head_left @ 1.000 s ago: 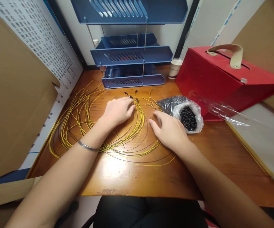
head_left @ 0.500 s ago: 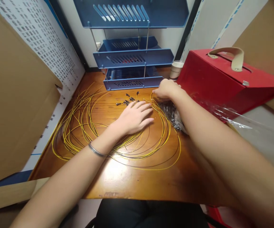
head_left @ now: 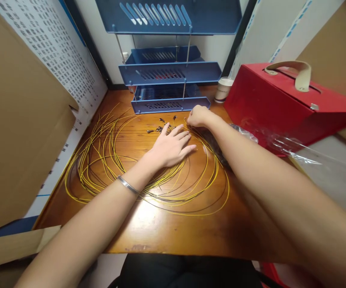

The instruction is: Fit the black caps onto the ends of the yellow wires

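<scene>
Thin yellow wires [head_left: 109,160] lie in loose loops across the wooden desk [head_left: 173,232]. My left hand [head_left: 171,146] lies flat on the loops with fingers spread. Several small black connector ends [head_left: 161,127] sit just beyond its fingertips. My right hand [head_left: 197,116] reaches further back, its fingers closed in a pinch on the ends of some yellow wires. A clear plastic bag [head_left: 245,134] of dark parts lies mostly hidden under my right forearm.
A blue stacked paper tray [head_left: 169,72] stands at the back of the desk. A paper cup [head_left: 222,89] sits beside a red box with a beige handle [head_left: 290,100]. Brown cardboard [head_left: 17,120] walls off the left; a clear plastic sheet [head_left: 326,160] lies right.
My right hand went from beside the bag to the back of the desk, then drew left onto the wire ends. My left hand opened flat on the loops and shifted right.
</scene>
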Tool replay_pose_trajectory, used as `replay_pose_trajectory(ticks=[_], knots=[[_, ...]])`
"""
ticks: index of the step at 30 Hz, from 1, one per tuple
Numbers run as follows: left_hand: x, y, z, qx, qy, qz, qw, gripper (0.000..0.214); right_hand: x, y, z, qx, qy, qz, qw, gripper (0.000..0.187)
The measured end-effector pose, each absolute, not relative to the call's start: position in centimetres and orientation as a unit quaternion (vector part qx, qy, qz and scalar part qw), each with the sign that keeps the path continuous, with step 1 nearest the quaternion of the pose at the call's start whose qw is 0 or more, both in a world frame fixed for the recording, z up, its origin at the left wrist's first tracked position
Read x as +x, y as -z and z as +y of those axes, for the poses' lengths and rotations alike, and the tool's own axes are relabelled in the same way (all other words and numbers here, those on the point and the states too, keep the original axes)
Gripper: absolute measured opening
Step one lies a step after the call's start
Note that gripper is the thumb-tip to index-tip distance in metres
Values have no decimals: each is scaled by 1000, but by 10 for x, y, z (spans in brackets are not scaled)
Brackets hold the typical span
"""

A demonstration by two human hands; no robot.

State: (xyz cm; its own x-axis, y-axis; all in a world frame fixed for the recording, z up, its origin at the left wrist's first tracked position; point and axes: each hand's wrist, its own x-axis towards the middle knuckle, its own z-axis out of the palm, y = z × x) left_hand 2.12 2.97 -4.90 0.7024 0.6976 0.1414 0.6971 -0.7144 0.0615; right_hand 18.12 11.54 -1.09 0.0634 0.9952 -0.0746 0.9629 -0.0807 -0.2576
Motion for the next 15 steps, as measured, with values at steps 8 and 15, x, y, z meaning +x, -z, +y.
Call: replay_pose_trajectory(ticks=[8,15], knots=[[23,50,32,916,-76,395,-2,64,182,1,79,-726,-102,-680,18,33],[23,48,32,915,-95,392,5,59,193,-3,64,-736,-125,-663,53,21]])
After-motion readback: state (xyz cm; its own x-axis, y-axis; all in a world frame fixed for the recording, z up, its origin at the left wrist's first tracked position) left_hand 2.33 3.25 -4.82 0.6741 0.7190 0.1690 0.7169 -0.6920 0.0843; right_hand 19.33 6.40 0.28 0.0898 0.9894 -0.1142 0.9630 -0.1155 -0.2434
